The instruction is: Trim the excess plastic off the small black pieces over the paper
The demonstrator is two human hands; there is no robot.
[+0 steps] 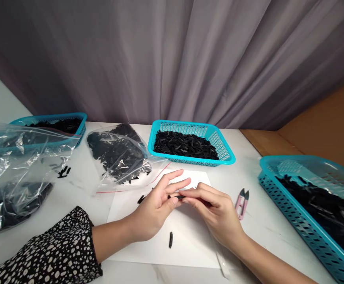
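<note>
My left hand (pixel 157 207) and my right hand (pixel 216 211) meet over a white sheet of paper (pixel 189 240) on the table. Between their fingertips they pinch a small black plastic piece (pixel 176 196). The upper fingers of my left hand are stretched out, while its thumb and a lower finger hold the piece. My right hand is curled, its fingertips on the piece's other end. Another black piece (pixel 171 239) lies loose on the paper below my hands, and one more black piece (pixel 141 199) lies at the paper's left edge.
A turquoise basket (pixel 228 157) of black pieces stands behind the paper, another basket (pixel 293 213) at the right, a third basket (pixel 81 118) at the far left. Two clear bags (pixel 115 157) (pixel 12 169) of black pieces lie on the left. Pink thread snips (pixel 241 203) lie right of my hands.
</note>
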